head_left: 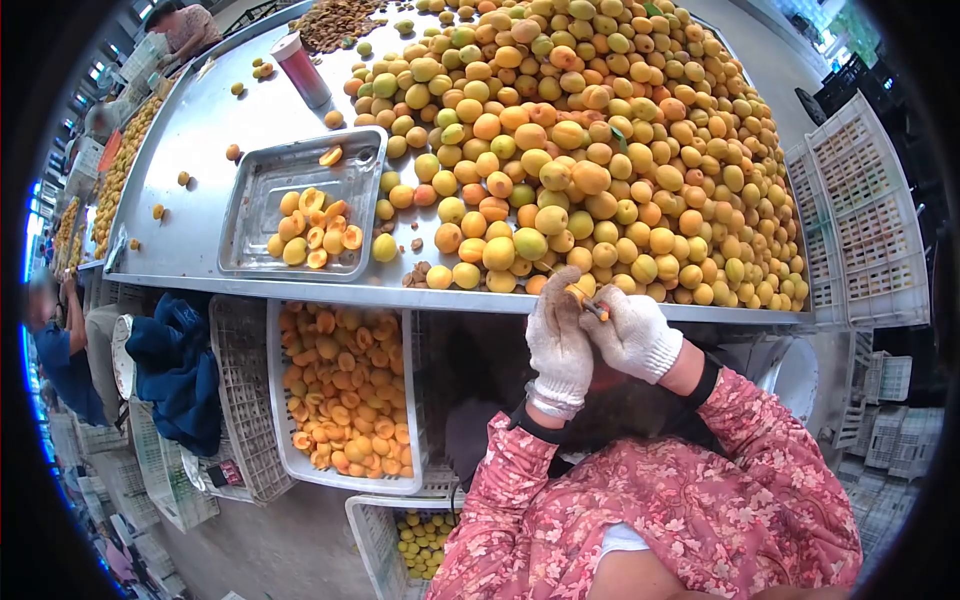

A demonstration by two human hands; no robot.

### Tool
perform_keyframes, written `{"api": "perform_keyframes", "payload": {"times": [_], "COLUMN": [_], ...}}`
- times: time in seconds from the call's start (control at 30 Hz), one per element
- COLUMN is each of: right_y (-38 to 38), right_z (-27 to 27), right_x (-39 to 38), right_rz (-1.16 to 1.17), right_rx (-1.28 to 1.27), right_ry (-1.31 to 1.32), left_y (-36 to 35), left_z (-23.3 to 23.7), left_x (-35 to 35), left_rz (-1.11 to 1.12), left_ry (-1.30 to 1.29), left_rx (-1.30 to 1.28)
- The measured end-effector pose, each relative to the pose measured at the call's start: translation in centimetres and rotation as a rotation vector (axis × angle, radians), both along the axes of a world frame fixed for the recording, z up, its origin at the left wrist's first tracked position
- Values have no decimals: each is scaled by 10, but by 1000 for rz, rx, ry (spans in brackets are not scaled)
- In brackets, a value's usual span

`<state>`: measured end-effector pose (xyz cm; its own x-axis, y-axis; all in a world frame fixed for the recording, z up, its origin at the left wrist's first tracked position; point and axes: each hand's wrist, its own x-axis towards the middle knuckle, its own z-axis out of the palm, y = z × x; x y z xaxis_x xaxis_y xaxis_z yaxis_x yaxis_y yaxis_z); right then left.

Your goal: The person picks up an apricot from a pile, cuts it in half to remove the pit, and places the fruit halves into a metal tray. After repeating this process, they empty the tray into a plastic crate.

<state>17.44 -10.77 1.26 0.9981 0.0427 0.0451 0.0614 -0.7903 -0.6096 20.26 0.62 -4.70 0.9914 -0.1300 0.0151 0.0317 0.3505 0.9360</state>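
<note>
Both hands wear white knitted gloves and meet at the front edge of the steel table, below the apricot pile. My left hand, its glove stained brown at the fingers, is closed round an apricot, mostly hidden by the fingers. My right hand presses close beside it, fingers closed on what looks like a small orange-handled knife; its blade cannot be made out. To the left, a metal tray on the table holds several apricot halves.
Below the table edge stands a white crate of apricot halves. Another crate with whole apricots is lower down. A red tumbler and a heap of pits lie farther back. White crates stand right; other people are at left.
</note>
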Motion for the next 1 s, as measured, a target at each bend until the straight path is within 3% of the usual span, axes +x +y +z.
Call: {"api": "perform_keyframes", "payload": {"times": [0.13, 0.2, 0.47, 0.53, 0.57, 0.6, 0.67, 0.73, 0.8, 0.83, 0.87, 1.0], "right_y": [4, 10, 9, 2, -2, -4, -4, -6, -1, -6, -2, 3], "right_z": [-9, -17, -22, 21, 22, 25, 35, 24, 19, 4, 0, -2], "right_x": [3, 5, 8, 11, 8, 4, -5, -12, -18, -21, -21, -21], "right_rz": [-37, -58, -74, -332, -294, -297, -192, -213, -340, -288, -141, -117], "right_rx": [116, 202, 543, 1020, 1193, 1195, 1202, 1227, 987, 865, 698, 455], "right_ry": [53, 13, -52, 762, 832, 833, 829, 684, 375, 363, 134, 115], "left_y": [-3, -5, 3, 7, 4, 2, -2, 1, 4, 1, 0, -1], "left_z": [-11, -13, -11, -3, -3, -1, 7, 6, 9, 9, 11, 11], "left_x": [0, 0, -3, -2, 1, 0, 1, 6, 7, 8, 8, 7], "left_rz": [26, 143, 85, -28, -61, -63, -125, -156, -259, -188, -193, -190], "left_ry": [-7, 26, -47, -3, 33, 35, 140, 114, 234, 241, 240, 283], "left_rx": [-59, -69, 230, 133, -97, -96, -449, -411, -694, -582, -584, -712]}}
